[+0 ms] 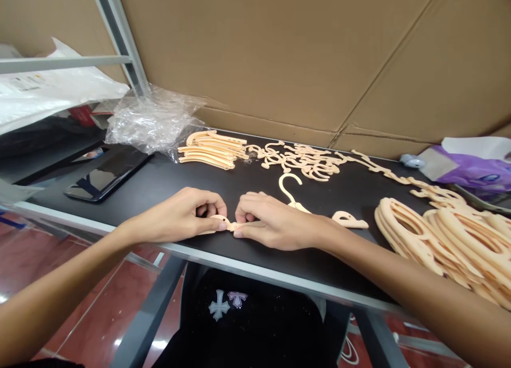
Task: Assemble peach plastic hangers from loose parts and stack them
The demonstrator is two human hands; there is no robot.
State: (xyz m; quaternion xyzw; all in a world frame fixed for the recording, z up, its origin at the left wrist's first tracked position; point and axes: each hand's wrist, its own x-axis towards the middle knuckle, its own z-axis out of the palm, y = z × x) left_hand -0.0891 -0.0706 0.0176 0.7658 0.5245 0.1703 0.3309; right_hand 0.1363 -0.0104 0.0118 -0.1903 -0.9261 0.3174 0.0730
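While pinching the peach-coloured plastic piece [230, 225] with thumb and fingers of left hand [187, 215] and right hand [277, 222] near the front edge of the black table [171, 177], handled something seemingly light, stiff and smooth, likely best gripped near its ends, not its narrow middle.

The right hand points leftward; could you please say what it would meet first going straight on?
The curved peach plastic piece right there, then probably the left hand; depth is unclear.

Free tabletop [167, 176] btwn L hand [187, 217] & blk device [107, 174]; stacked tan pcs [451, 245] block R.
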